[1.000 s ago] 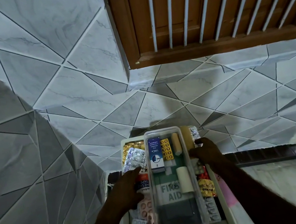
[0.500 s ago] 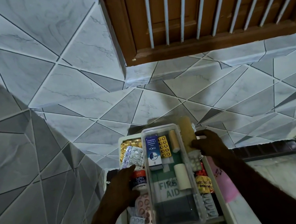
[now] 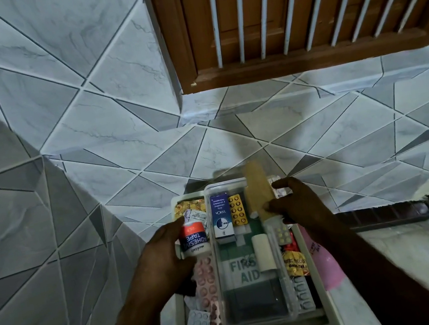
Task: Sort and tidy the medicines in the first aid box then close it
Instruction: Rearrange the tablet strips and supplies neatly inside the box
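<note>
Open box (image 3: 332, 320) low at centre on the table, clear tray (image 3: 256, 321) inside, blister strips (image 3: 203, 313) along its left. Left grip (image 3: 161, 258) wrapped around tape (image 3: 193, 239); right grip (image 3: 295, 203) pinching tan roll (image 3: 258, 191) above the tray's far end.

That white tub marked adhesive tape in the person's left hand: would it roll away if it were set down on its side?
Probably. The adhesive tape tub looks round, so on its side it would likely roll. The left hand grips it alone, so it seems light. Its smooth plastic wall may be a bit slippery.
</note>
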